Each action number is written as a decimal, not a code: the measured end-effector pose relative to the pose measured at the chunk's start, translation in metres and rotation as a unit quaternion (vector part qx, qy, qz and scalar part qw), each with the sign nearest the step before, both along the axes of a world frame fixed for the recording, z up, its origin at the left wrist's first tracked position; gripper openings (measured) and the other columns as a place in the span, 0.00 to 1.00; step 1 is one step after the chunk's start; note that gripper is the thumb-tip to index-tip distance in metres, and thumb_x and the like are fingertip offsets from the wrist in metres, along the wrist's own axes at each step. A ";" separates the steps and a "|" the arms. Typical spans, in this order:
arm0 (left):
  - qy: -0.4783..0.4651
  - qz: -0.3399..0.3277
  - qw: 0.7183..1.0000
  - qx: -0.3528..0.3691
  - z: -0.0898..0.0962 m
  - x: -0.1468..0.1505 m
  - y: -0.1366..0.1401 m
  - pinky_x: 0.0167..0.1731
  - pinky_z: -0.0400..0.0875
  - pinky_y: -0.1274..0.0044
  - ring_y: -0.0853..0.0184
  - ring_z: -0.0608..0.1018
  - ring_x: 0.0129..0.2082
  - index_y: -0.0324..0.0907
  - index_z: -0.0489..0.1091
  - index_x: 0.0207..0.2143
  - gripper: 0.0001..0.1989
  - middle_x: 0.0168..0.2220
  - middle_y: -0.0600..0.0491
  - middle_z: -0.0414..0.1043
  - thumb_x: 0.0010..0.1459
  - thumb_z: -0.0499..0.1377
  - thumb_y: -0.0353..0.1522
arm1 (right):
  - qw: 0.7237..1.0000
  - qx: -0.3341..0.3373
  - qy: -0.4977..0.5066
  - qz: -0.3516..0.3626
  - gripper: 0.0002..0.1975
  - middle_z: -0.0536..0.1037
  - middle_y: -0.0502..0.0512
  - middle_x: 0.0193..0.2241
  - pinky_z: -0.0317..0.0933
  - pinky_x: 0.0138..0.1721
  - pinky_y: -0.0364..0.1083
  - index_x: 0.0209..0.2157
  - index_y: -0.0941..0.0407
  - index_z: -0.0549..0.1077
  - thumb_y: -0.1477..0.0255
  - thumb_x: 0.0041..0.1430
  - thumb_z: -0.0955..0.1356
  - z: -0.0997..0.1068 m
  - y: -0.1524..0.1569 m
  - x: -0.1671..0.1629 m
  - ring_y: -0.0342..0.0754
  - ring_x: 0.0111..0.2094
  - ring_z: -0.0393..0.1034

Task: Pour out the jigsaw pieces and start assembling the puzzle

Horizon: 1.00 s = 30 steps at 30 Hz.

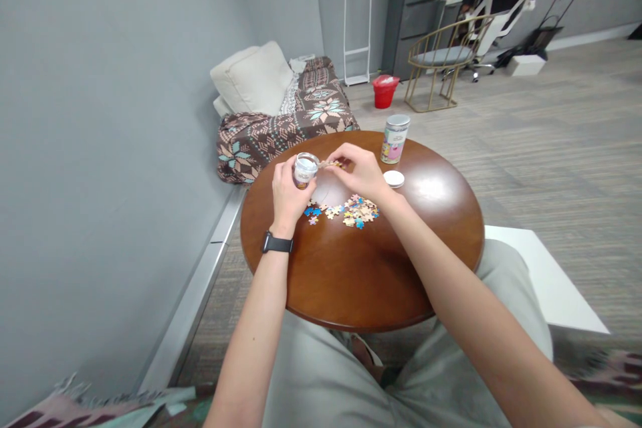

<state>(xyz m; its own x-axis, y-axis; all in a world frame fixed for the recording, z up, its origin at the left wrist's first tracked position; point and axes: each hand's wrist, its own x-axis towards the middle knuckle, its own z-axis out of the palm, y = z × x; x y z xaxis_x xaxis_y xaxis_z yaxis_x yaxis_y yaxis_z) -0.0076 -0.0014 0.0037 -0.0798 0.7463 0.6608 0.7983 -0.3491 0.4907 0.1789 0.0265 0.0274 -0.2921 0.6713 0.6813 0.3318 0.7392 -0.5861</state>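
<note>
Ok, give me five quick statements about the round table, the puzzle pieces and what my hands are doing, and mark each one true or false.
1. The left hand holds a small open can above the round table. True.
2. The right hand rests flat on the table. False: it is raised, pinching puzzle pieces at the can's mouth.
3. A pile of puzzle pieces lies on the table below the hands. True.
4. The second can lies on its side. False: it stands upright near the far edge.
5. A white lid lies on the table near the second can. True.
</note>
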 end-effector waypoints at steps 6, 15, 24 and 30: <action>0.040 -0.052 0.998 -0.022 0.001 0.002 -0.001 0.55 0.68 0.65 0.57 0.73 0.52 0.45 0.66 0.57 0.30 0.49 0.48 0.68 0.51 0.66 0.30 | 0.996 0.020 0.027 -0.081 0.05 0.76 0.54 0.35 0.61 0.42 0.48 0.39 0.54 0.75 0.70 0.61 0.70 -0.001 0.002 0.000 0.50 0.37 0.65; 0.060 -0.086 0.994 -0.016 0.001 0.003 -0.002 0.55 0.67 0.66 0.57 0.73 0.53 0.46 0.66 0.57 0.29 0.51 0.48 0.69 0.52 0.66 0.31 | 0.997 0.005 -0.054 -0.056 0.01 0.75 0.52 0.30 0.59 0.41 0.48 0.33 0.55 0.75 0.75 0.60 0.70 -0.004 0.002 0.000 0.50 0.37 0.64; 0.061 -0.086 0.994 -0.023 0.002 0.004 -0.003 0.55 0.67 0.65 0.57 0.73 0.54 0.46 0.66 0.57 0.29 0.51 0.48 0.69 0.52 0.66 0.32 | 0.997 0.018 -0.072 -0.025 0.07 0.77 0.55 0.36 0.61 0.44 0.49 0.34 0.55 0.77 0.77 0.61 0.67 -0.004 0.003 0.001 0.51 0.40 0.67; 0.055 -0.085 0.995 -0.024 0.003 0.004 -0.004 0.55 0.67 0.66 0.57 0.73 0.53 0.46 0.66 0.57 0.29 0.51 0.48 0.69 0.52 0.66 0.32 | 0.997 0.022 -0.068 -0.017 0.09 0.75 0.56 0.38 0.63 0.46 0.50 0.35 0.54 0.78 0.77 0.62 0.65 -0.006 0.005 0.000 0.51 0.42 0.68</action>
